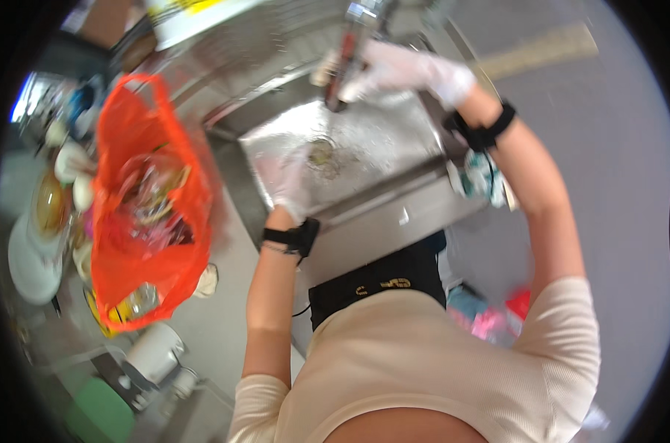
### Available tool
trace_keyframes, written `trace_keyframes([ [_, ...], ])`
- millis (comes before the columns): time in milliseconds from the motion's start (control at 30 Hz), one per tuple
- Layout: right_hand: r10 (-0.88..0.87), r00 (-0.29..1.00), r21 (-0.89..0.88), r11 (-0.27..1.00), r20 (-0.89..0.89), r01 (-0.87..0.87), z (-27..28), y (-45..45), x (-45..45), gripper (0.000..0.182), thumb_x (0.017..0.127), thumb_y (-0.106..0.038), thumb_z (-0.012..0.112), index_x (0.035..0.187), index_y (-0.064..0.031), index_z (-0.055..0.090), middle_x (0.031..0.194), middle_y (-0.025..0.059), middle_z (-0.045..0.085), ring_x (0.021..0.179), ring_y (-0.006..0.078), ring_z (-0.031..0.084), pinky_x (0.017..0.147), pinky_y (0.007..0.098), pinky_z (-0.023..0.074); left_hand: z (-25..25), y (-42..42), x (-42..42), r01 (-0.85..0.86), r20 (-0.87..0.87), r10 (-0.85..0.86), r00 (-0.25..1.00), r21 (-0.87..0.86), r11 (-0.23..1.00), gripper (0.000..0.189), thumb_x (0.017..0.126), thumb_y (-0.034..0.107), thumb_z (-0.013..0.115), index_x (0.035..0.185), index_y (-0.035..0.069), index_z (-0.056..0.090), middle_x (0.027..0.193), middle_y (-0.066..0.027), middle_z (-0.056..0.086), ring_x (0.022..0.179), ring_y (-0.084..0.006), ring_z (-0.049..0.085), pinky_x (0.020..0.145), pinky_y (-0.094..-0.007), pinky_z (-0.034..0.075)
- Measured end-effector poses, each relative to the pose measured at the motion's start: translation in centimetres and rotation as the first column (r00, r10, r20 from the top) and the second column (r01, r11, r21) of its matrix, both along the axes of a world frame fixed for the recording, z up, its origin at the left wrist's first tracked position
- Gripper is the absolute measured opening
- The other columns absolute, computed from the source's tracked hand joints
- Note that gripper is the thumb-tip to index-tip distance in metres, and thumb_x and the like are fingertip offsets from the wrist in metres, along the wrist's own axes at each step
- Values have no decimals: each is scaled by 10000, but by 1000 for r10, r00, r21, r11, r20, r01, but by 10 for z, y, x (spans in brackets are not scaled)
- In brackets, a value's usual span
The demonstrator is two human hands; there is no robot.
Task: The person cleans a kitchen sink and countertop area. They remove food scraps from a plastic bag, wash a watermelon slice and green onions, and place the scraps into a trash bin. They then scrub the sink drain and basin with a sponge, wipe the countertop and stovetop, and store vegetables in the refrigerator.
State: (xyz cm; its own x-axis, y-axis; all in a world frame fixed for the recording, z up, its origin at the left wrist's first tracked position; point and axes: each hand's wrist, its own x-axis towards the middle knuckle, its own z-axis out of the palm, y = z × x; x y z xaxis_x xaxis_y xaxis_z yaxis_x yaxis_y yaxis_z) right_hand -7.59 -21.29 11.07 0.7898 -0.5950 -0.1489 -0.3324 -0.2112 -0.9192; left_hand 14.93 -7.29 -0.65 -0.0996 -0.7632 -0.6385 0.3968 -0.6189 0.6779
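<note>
A stainless steel sink (401,127) lies before me, its bottom wet and shiny around a round drain (321,151). My right hand (390,69), in a whitish translucent glove, grips a long dark-and-red faucet head (343,69) above the sink's far side. Its upper end is silvery, and blur hides its details. Low over the left part of the basin is my left hand (285,180), gloved the same way, beside the drain. Motion blur smears its fingers, and I see no object in them. Both wrists wear black straps.
An orange plastic bag (152,260) holding clear plastic and scraps stands on the counter left of the sink. Beyond it are white eggs (72,160) and a white plate (33,266). A white cylindrical appliance (155,354) and a green board (99,412) lie lower left.
</note>
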Motion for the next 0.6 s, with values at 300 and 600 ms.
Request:
trace_keyframes([
  [300, -85, 985, -225, 973, -150, 50, 14, 3, 2, 301, 653, -211, 798, 890, -53, 702, 799, 98, 696, 729, 200, 652, 658, 358, 497, -55, 28, 43, 167, 202, -193, 960, 140, 976, 475, 944, 369, 442, 1321, 81, 463, 1394, -62, 430, 1268, -257, 387, 1055, -400, 266],
  [600, -226, 951, -290, 944, -211, 160, -28, 22, -4, 435, 668, -324, 785, 968, -31, 670, 855, 142, 676, 839, 261, 647, 726, 376, 493, -53, 25, 22, 199, 121, -215, 969, 133, 971, 511, 936, 346, 492, 1368, 88, 401, 1361, -69, 436, 1227, -288, 398, 1032, -408, 301],
])
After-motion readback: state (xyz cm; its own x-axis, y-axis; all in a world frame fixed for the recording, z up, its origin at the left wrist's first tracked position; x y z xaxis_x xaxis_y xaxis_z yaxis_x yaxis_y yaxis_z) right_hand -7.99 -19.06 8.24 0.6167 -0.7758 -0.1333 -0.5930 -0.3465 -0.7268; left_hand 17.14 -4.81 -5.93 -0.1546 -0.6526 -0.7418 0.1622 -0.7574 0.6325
